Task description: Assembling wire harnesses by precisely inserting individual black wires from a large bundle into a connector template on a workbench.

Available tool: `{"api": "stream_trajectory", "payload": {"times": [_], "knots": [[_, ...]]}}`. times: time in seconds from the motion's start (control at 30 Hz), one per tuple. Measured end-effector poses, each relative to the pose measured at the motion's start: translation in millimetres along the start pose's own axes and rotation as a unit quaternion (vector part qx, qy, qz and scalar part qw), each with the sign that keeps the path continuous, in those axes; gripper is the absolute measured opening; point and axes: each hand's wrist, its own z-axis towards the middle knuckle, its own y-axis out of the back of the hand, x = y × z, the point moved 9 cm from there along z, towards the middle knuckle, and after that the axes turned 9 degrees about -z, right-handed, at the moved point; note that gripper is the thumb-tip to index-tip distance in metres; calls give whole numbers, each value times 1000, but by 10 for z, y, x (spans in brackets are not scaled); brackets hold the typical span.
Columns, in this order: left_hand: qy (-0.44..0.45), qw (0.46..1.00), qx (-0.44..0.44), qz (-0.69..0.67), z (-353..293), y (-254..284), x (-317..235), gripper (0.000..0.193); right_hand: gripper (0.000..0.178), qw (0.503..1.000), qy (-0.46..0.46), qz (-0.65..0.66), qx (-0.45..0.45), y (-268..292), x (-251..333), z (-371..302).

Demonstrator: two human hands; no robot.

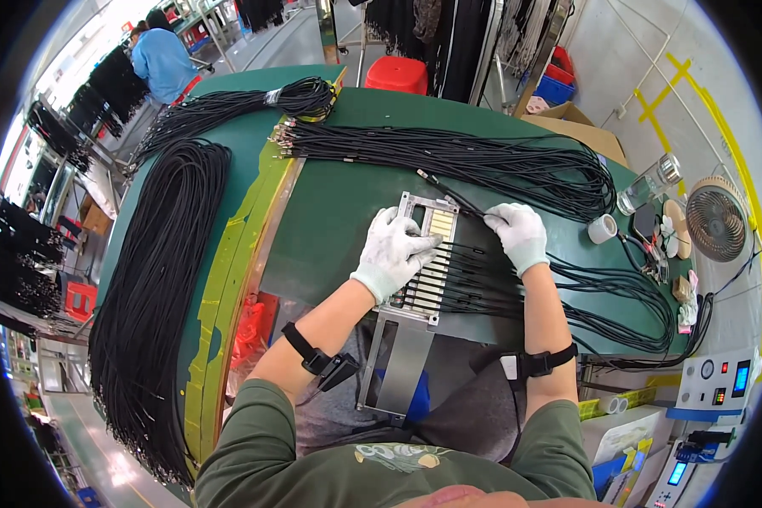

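Observation:
A metal fixture [411, 292] with a row of pale slots lies in front of me, its lower end jutting past the table's near edge. Several black cables [491, 288] run from its slots to the right. My left hand [394, 252], in a white glove, rests over the fixture's left side. Its fingers are bent together at a slot, and whatever they pinch is hidden. My right hand [518, 233], also gloved, grips a single black cable [461, 201] to the right of the fixture's top. That cable's metal-tipped end points up and left, beyond the fixture.
Bundles of black cable lie at the back [449, 148] and left [161, 279] of the green table [313, 229]. At right stand a glass bottle [649, 184], a white tape roll [602, 229], pliers [633, 252] and a small fan [716, 218]. A person [162, 63] is far left.

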Motion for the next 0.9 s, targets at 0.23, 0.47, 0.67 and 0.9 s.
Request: {"api": "stream_trajectory", "payload": {"times": [0.23, 0.47, 0.67, 0.9], "knots": [[-13, 1000, -11, 9, -103, 5, -1, 22, 15, 996, 17, 87, 0, 134, 0, 1], [12, 999, -41, 2, -142, 129, -34, 17, 16, 972, 104, 179, 115, 48, 465, -75], [-4, 984, -159, -79, -190, 351, 38, 15, 17, 954, 177, 214, 116, 61, 836, -235], [-71, 974, -152, -150, -209, 437, -22, 11, 17, 946, 152, 258, 120, 82, 1096, -302]]}}
